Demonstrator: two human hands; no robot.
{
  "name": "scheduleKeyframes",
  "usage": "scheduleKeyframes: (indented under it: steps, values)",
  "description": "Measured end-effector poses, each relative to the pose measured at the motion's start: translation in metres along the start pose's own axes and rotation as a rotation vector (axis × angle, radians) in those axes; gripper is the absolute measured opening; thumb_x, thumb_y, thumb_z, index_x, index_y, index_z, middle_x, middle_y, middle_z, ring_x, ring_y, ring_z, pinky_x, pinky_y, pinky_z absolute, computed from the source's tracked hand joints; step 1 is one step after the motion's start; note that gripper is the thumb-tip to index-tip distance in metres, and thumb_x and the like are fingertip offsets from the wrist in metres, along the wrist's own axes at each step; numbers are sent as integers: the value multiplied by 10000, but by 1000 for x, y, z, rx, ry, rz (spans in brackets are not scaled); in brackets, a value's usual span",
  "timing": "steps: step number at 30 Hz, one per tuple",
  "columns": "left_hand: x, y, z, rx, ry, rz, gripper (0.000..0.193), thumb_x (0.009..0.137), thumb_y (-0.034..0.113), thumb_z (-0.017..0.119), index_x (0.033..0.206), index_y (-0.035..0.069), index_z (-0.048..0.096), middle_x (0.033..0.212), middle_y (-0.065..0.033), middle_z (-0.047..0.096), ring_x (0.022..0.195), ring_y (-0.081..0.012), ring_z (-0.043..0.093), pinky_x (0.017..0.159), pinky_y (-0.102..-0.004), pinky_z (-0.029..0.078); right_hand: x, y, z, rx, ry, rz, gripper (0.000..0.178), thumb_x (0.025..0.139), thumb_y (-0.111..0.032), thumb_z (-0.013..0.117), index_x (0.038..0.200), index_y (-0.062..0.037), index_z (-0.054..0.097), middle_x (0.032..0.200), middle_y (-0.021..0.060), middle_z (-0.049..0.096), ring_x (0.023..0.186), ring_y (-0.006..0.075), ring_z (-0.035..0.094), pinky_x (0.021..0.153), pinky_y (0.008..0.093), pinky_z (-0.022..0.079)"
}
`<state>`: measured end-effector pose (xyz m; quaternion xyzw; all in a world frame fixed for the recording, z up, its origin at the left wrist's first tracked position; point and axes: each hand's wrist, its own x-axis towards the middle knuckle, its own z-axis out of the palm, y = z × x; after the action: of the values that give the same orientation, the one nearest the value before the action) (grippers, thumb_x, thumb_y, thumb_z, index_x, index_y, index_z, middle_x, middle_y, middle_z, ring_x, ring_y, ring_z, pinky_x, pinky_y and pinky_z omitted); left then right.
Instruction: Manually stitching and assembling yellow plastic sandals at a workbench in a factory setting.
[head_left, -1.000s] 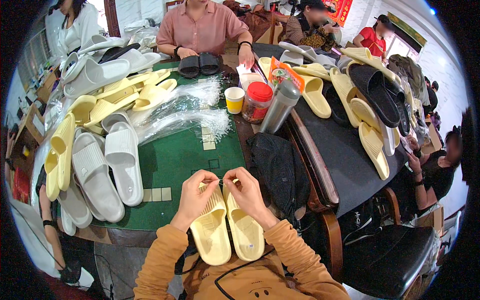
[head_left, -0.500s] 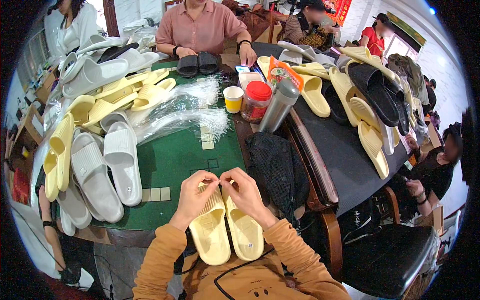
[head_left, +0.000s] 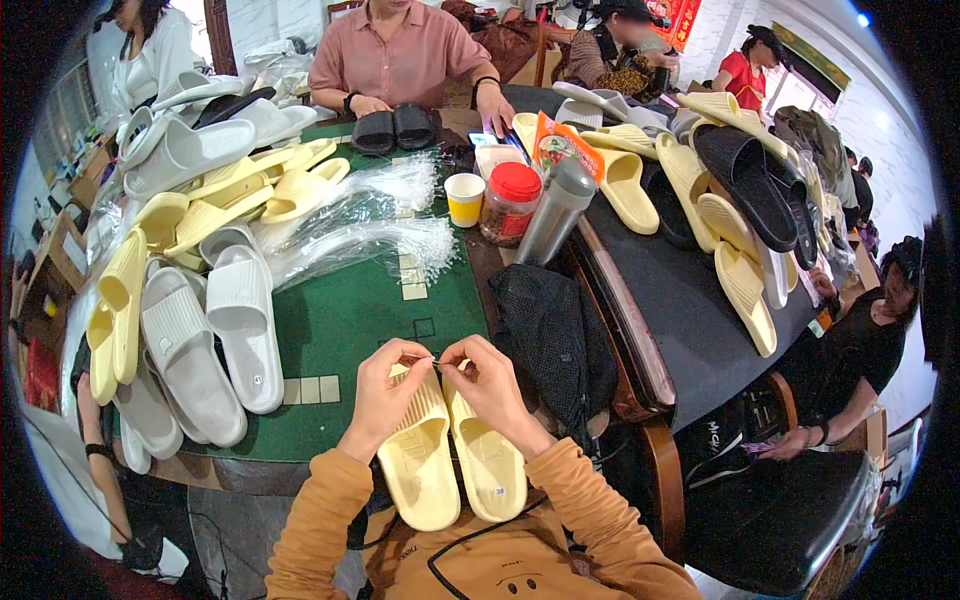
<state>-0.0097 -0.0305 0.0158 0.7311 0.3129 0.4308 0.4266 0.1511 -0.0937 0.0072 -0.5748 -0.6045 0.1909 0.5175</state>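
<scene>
A pair of pale yellow slide slippers, the left slipper [head_left: 420, 470] and the right slipper [head_left: 494, 470], lies side by side at the table's near edge, toes pointing away. Above their toe ends, my left hand [head_left: 388, 385] pinches thumb and forefinger together. My right hand [head_left: 484, 385] does the same, its fingertips almost meeting the left ones. Something thin and strand-like is between the fingertips, too small to make out fully. The hands partly hide the slippers' toes. Beyond lie bundles of thin clear plastic strands [head_left: 350, 245] with white ends.
Grey slippers [head_left: 245, 330] and yellow slippers [head_left: 120, 300] are piled at left. Ahead stand a yellow paper cup [head_left: 465, 200], a red-lidded jar [head_left: 511, 205] and a steel flask [head_left: 555, 212]. A black mesh bag [head_left: 557, 345] lies at right. A person [head_left: 405, 55] sits opposite, beside black slippers [head_left: 394, 130].
My fingertips have shifted slightly and stay pinched close together over the slippers. At right, the seated person in black has lowered a hand.
</scene>
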Motion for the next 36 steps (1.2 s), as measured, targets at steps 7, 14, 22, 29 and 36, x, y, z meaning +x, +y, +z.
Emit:
scheduleKeyframes:
  steps: [7, 14, 22, 29, 36]
  values:
    - [0, 1, 0, 12, 21, -3, 77, 874, 24, 673, 937, -17, 654, 861, -71, 667, 790, -155, 632, 737, -288, 505, -1, 0, 0, 17, 27, 12, 86, 872, -7, 678, 942, -15, 629, 878, 64, 599, 755, 154, 608, 626, 270, 481]
    - [-1, 2, -1, 22, 47, -18, 92, 884, 34, 668, 959, -16, 654, 865, -71, 671, 787, -152, 631, 729, -289, 507, -1, -3, -1, 14, 27, 11, 90, 892, -10, 648, 975, -9, 611, 901, 90, 612, 784, 187, 630, 645, 294, 499]
    - [-1, 3, 1, 13, 91, -26, 86, 899, 19, 650, 976, -19, 650, 863, -80, 676, 781, -152, 644, 723, -284, 509, -2, 2, 1, 60, 89, 61, 82, 916, -4, 591, 998, -9, 585, 895, 123, 627, 745, 232, 631, 643, 325, 496]
    - [-1, 1, -2, 46, 92, -33, 98, 924, 53, 628, 996, -12, 637, 886, -66, 677, 828, -140, 655, 776, -278, 515, -1, 7, 3, 51, 111, 35, 77, 931, -17, 587, 1007, -11, 576, 885, 113, 625, 736, 224, 625, 644, 326, 496]
    - [-1, -3, 0, 18, 125, -28, 78, 915, 39, 638, 966, -21, 637, 861, -75, 671, 784, -148, 643, 738, -283, 507, -1, 4, 0, 73, 129, 95, 62, 941, -33, 592, 994, -7, 572, 878, 103, 620, 736, 200, 620, 641, 319, 490]
